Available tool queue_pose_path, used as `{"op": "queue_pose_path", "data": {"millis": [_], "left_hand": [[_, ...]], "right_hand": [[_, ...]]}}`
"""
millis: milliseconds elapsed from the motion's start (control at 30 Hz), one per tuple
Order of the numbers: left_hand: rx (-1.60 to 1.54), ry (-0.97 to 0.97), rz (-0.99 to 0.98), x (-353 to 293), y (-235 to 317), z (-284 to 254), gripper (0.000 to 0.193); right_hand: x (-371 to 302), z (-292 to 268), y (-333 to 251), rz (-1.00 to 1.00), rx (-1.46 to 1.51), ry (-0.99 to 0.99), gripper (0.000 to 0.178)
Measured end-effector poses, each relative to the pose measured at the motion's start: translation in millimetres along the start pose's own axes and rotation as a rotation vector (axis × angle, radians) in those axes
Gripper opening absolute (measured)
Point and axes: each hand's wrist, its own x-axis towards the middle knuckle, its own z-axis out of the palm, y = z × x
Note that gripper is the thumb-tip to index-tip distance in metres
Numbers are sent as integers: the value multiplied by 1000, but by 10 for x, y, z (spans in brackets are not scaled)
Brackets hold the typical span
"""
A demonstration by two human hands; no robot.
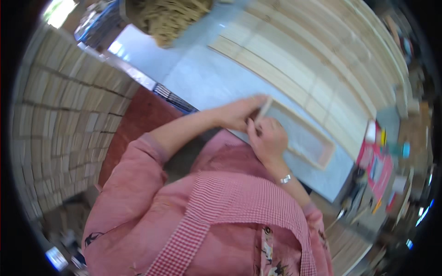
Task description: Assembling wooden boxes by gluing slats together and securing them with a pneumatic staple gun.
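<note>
- my left hand (240,112) is clamped on the short left end of a long rectangular wooden frame (327,155), fingers reaching to its far corner.
- my right hand (272,139) is just in front of that same end, close beside my left, its fingers curled in and the thumb toward the left hand; blur hides the fingertips, so i cannot tell whether they pinch anything.
- the frame is over the pale blue-grey tabletop (193,80), stretching from my hands away to the right, its far short end well apart from my fingers; i cannot tell if its underside touches the table.
- beyond the frame, long pale wooden boards (317,69) lie side by side across the table.
- at the far left of the tabletop is a heap of small tan wooden pieces (172,20).
- to my left, beside a red-brown panel (140,126), rows of wooden blocks (69,117) are stacked high.
- on my right wrist sits a silver band (285,179); i wear a pink long-sleeved top (124,193) under a red-and-white gingham apron (235,198).
- off to my right is a pinkish-red sheet (381,177) among blurred small items.
</note>
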Motion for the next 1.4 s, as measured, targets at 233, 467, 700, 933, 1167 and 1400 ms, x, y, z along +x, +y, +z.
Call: {"op": "queue_pose_path", "data": {"millis": [233, 467, 700, 933, 1167, 1400], "left_hand": [[-299, -12, -118, -71, 84, -30, 60], [-293, -38, -227, -29, 170, -95, 71], [-177, 54, -180, -85, 16, 32, 57], [-345, -152, -286, -18, 116, -46, 54], [-296, -42, -243, -12, 201, -116, 65], [-217, -134, -374, -6, 234, -184, 106]], "right_hand": [[755, -146, -54, 2, 368, -210, 15], [2270, 1393, -711, -576, 454, -304, 17], [2500, 2380, -1122, -635, 295, -418, 9], [2058, 1362, -768, -692, 422, -556, 6], [1639, 68, 33, 175, 821, -350, 8], [1261, -420, 659, 308, 484, -291, 5]]}}
